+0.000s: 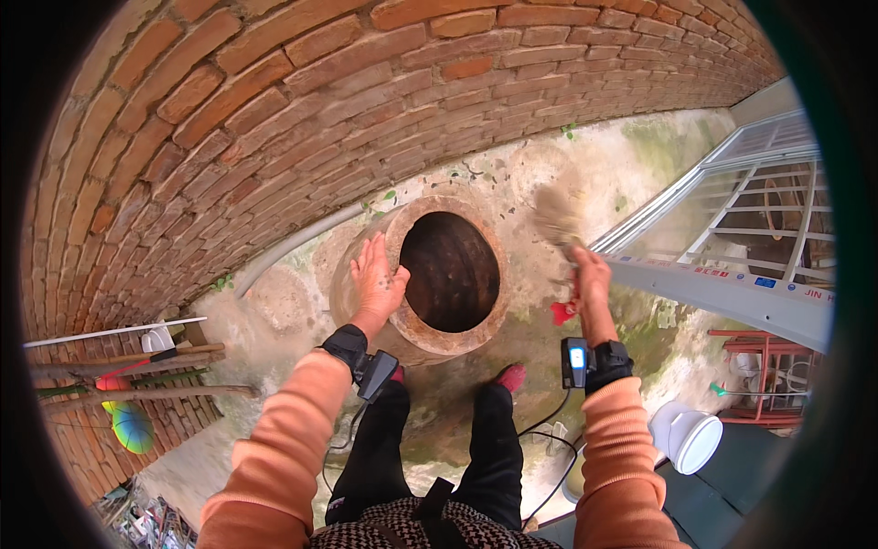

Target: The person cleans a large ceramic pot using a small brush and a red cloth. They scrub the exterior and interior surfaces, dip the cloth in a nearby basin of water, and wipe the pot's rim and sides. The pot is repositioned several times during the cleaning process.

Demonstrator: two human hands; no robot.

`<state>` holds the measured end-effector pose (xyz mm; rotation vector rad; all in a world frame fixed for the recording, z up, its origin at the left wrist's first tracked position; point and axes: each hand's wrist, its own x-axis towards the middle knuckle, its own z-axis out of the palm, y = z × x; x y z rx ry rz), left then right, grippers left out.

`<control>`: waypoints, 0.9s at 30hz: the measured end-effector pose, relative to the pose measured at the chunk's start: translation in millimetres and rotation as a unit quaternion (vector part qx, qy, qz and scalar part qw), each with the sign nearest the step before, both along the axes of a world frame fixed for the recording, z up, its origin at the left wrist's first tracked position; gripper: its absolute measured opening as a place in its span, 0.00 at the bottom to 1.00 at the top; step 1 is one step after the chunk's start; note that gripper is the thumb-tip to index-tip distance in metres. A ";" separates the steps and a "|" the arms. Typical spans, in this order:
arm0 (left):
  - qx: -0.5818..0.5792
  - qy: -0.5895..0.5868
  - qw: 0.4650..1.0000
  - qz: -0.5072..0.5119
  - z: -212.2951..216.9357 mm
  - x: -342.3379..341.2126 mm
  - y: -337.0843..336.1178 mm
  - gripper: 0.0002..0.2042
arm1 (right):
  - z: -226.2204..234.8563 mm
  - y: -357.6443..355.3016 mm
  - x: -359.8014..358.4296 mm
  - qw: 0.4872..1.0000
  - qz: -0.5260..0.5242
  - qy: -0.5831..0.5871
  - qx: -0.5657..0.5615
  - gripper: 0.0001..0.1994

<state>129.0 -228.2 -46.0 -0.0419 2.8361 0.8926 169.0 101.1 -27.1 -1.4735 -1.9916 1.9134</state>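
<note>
Jar (430,339) ctr, wall (412,91) bhd, window frame (722,280) R, bucket (675,430) lower R, poles (183,393) far L

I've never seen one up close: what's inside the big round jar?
Inside the jar, dark brown walls show; no contents are discernible. Its rim hides part of the wall; shadow obscures the depths.

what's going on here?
A person stands at a large round vessel by a brick wall. The left hand, open, seems to rest on the left side of its rim. The right hand grips a brush-like tool, motion-blurred, out to the right of the vessel's mouth. The vessel's inside looks dark.
</note>
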 end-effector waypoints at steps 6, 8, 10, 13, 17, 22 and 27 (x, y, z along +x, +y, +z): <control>-0.012 0.030 0.999 0.004 3.9 -6.1 -15.7 0.34 | 5.8 -36.8 28.6 0.970 0.178 0.163 0.005 0.22; -0.012 0.032 0.999 0.003 2.9 -8.1 -20.6 0.34 | 3.8 -88.4 21.6 0.932 0.311 0.185 -0.024 0.23; 0.000 0.027 1.000 0.009 0.1 -9.5 -27.5 0.34 | -2.2 -122.7 10.0 0.901 0.362 0.237 0.031 0.24; 0.042 0.021 0.999 0.005 -5.3 -11.1 -43.4 0.34 | -14.6 -112.0 -15.7 0.893 0.375 0.059 0.241 0.20; 0.084 0.037 0.996 0.005 -12.2 -13.6 -66.4 0.33 | -24.9 -39.9 -2.2 0.958 0.184 -0.016 0.221 0.19; 0.143 0.004 0.989 0.026 -9.2 -16.0 -82.6 0.33 | -50.0 -54.9 29.1 0.975 0.209 0.070 0.015 0.22; 0.085 0.013 0.996 0.026 1.4 -1.2 -99.3 0.33 | -54.3 -60.3 43.2 0.996 0.032 0.047 0.069 0.23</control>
